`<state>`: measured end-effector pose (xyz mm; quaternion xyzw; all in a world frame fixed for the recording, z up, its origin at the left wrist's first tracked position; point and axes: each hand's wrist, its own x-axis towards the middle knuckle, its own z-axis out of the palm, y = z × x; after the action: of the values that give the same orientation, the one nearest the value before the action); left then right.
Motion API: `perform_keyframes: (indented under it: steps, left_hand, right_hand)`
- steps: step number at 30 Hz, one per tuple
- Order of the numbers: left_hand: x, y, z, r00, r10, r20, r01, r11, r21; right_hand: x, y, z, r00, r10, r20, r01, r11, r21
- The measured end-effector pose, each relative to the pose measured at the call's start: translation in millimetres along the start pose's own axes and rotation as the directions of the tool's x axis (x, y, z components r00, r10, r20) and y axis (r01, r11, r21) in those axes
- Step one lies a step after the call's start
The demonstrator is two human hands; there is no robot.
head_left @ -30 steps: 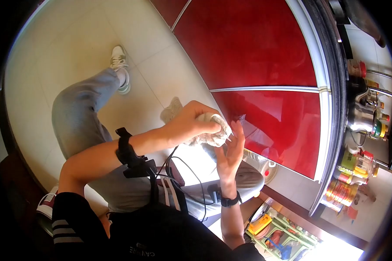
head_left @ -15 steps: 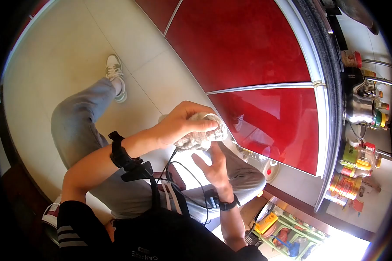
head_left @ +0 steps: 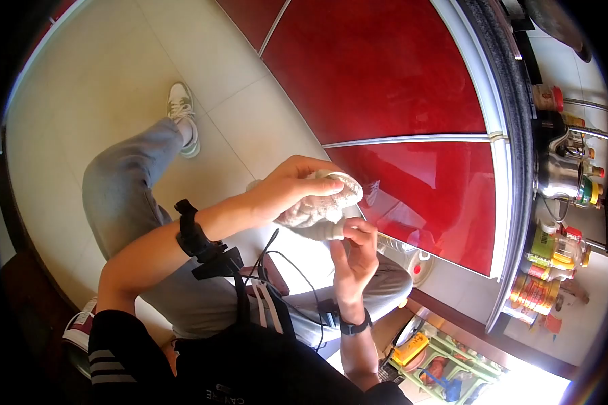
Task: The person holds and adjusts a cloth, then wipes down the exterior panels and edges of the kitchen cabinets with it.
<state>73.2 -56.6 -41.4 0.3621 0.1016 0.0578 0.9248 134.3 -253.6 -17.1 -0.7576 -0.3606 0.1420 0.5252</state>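
A: 2 grips on the pale cloth (head_left: 311, 211) now?
B: Y. L hand (head_left: 284, 191) clamped on it, thumb on top, same as prev. R hand (head_left: 357, 262) diff: fingers spread 0.5s ago, now curled, pinching its near edge. Cloth's btwn the two.

Bottles (head_left: 562, 251) and jars (head_left: 535, 291) line the counter (head_left: 518, 138) above red cabinets (head_left: 378, 74).

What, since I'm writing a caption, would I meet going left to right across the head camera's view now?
Maroon-and-white shoe, pale shoe, left hand, pale cloth, right hand, yellow box, silver pot.
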Motion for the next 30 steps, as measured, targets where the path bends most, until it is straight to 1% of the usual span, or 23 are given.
perform_keyframes:
  steps: [2, 3, 6, 7, 10, 11, 13, 14, 15, 16, 18, 20, 21, 23, 24, 25, 26, 28, 30]
  left_hand:
    - [0, -1, 0, 0.998, -0.047, 0.046, 0.051, 0.994, -0.098]
    - [1, -1, 1, 0.995, -0.069, 0.072, 0.079, 0.986, -0.145]
    - [0, -2, 4, 0.979, -0.088, 0.181, 0.145, 0.932, -0.331]
    - [-2, 2, 5, 0.976, -0.126, 0.179, 0.183, 0.918, -0.351]
    - [-3, -1, 4, 0.956, -0.142, 0.255, 0.236, 0.892, -0.387]
    - [-4, -2, 4, 0.951, -0.155, 0.267, 0.243, 0.910, -0.335]
    - [-6, -3, 2, 0.940, -0.180, 0.288, 0.251, 0.941, -0.229]
    - [-5, -6, 2, 0.933, -0.158, 0.322, 0.237, 0.946, -0.221]
    - [-3, -8, 2, 0.925, -0.136, 0.355, 0.222, 0.951, -0.213]
    - [-2, -10, 3, 0.915, -0.114, 0.387, 0.206, 0.957, -0.205]
    - [-3, -8, 3, 0.911, -0.122, 0.395, 0.187, 0.974, -0.130]
    - [-4, -3, 4, 0.905, -0.120, 0.407, 0.170, 0.982, -0.088]
    - [-3, -1, 3, 0.925, -0.117, 0.360, 0.122, 0.992, 0.009]
    - [-1, 4, 2, 0.959, -0.095, 0.267, 0.038, 0.977, 0.210]
    - [0, 9, 0, 0.973, -0.095, 0.209, 0.023, 0.946, 0.323]
    - [0, 15, -3, 0.985, -0.089, 0.151, 0.015, 0.902, 0.432]
    - [0, 18, -5, 0.993, -0.076, 0.093, 0.015, 0.846, 0.534]
    - [-2, 16, -3, 0.990, -0.037, 0.133, -0.044, 0.827, 0.561]
    - [-5, 16, 3, 0.980, -0.016, 0.197, -0.112, 0.778, 0.619]
  right_hand:
    - [0, -5, -1, 0.997, 0.031, -0.072, -0.028, 0.999, 0.043]
    - [-1, -5, -1, 0.989, 0.121, -0.091, -0.110, 0.986, 0.122]
    - [3, -6, -2, 0.974, 0.203, -0.098, -0.170, 0.947, 0.271]
    - [3, -5, -2, 0.963, 0.253, -0.093, -0.211, 0.921, 0.328]
    - [4, 0, -7, 0.936, 0.350, -0.034, -0.296, 0.836, 0.461]
    - [3, 5, -11, 0.943, 0.332, 0.023, -0.295, 0.801, 0.522]
    - [8, 5, -7, 0.958, 0.278, 0.064, -0.259, 0.752, 0.606]
    - [10, 4, -5, 0.965, 0.250, 0.083, -0.243, 0.723, 0.647]
    - [11, 7, -10, 0.956, 0.237, 0.175, -0.290, 0.651, 0.701]
    - [10, 8, -10, 0.950, 0.248, 0.189, -0.305, 0.618, 0.724]
    - [9, 7, -9, 0.938, 0.270, 0.218, -0.336, 0.548, 0.766]
    - [8, 8, -10, 0.949, 0.258, 0.183, -0.304, 0.585, 0.752]
    - [8, 9, -12, 0.954, 0.250, 0.164, -0.286, 0.603, 0.744]
    - [9, 7, -16, 0.973, 0.221, 0.059, -0.198, 0.681, 0.705]
    - [9, 5, -18, 0.979, 0.203, 0.007, -0.154, 0.718, 0.679]
    - [8, 3, -21, 0.977, 0.200, -0.069, -0.117, 0.781, 0.614]
    - [8, 0, -21, 0.975, 0.206, -0.085, -0.118, 0.801, 0.587]
    - [10, -10, -19, 0.969, 0.215, -0.124, -0.119, 0.840, 0.530]
    - [11, -11, -17, 0.972, 0.210, -0.102, -0.134, 0.861, 0.491]
